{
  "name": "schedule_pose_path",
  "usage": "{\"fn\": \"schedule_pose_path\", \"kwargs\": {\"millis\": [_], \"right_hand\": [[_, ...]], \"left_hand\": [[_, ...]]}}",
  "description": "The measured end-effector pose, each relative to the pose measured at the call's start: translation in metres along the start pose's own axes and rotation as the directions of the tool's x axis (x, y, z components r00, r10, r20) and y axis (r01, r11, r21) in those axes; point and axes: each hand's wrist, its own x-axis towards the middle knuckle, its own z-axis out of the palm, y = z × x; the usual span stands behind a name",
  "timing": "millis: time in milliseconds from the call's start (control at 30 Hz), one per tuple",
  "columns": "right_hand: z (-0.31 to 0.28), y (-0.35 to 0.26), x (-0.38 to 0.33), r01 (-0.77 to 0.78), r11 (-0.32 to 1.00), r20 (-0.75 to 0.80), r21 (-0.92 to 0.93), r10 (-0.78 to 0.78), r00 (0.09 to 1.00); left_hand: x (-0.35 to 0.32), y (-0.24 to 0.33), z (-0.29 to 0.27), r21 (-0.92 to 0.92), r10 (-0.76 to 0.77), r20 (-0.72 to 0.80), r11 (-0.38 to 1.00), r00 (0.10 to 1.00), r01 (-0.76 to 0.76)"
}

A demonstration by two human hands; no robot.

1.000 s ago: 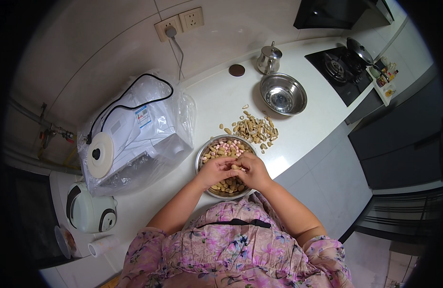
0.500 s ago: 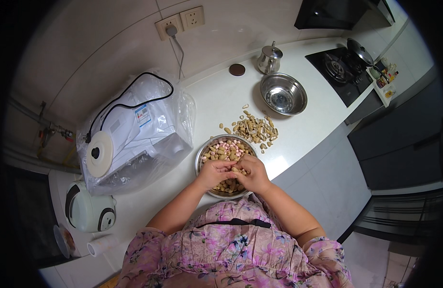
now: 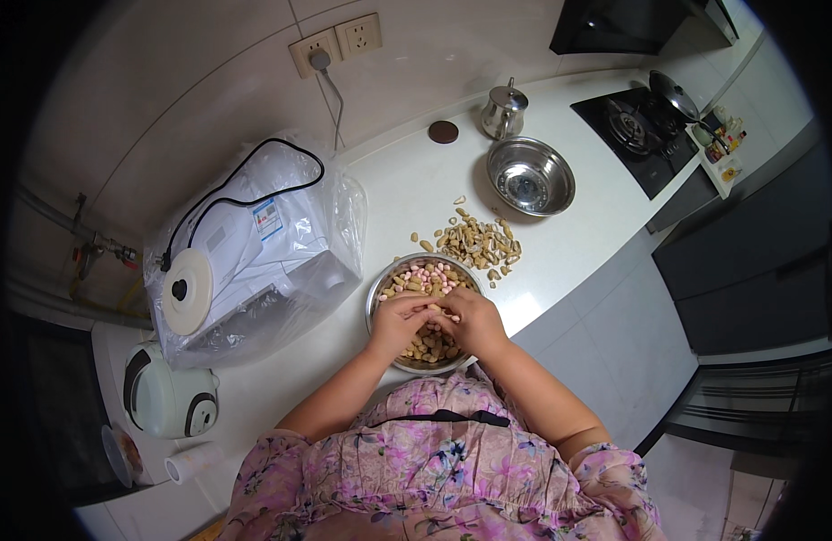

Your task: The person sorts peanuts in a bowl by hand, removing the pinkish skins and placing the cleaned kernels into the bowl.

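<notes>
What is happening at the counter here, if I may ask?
A person's left hand and right hand meet over a steel bowl, apparently pinching a peanut between them. Unshelled peanuts and pink kernels lie in the bowl. Just beyond it, a pile of shells rests on the counter, with a second steel bowl farther back.

Light moderate, left side dim. Glare on bench [image 3: 596,203] right of nut bowl [image 3: 373,308]; glints on far bowl [image 3: 557,180], plastic cover [image 3: 341,236]. Soft shadow left of far bowl. Corners black, edges bowed.
</notes>
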Motion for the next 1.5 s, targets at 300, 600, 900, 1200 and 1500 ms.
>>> {"fn": "schedule_pose_path", "kwargs": {"millis": [300,600,900,1200,1500], "right_hand": [[0.003,-0.002,-0.003,-0.079,0.987,-0.053,0.138,0.087,0.995],[-0.006,-0.005,-0.003,0.030,0.998,-0.048,0.058,-0.027,0.998],[-0.015,-0.020,-0.004,0.151,0.988,-0.005,0.042,-0.151,0.989],[-0.014,-0.030,-0.001,0.265,0.964,-0.099,-0.008,-0.265,0.959],[-0.009,-0.029,-0.002,0.266,0.964,-0.087,-0.003,-0.265,0.960]], "left_hand": [[0.001,0.000,-0.005,-0.253,0.058,-0.007,0.966,0.998,-0.057],[-0.001,0.016,-0.014,-0.053,0.029,0.119,0.998,0.992,-0.023],[0.002,0.045,-0.019,0.515,0.293,0.379,0.721,0.878,-0.463],[-0.008,0.042,-0.009,0.419,0.383,0.247,0.786,0.890,-0.455],[-0.013,0.035,0.000,0.141,0.200,0.096,0.967,0.975,-0.212]]}}
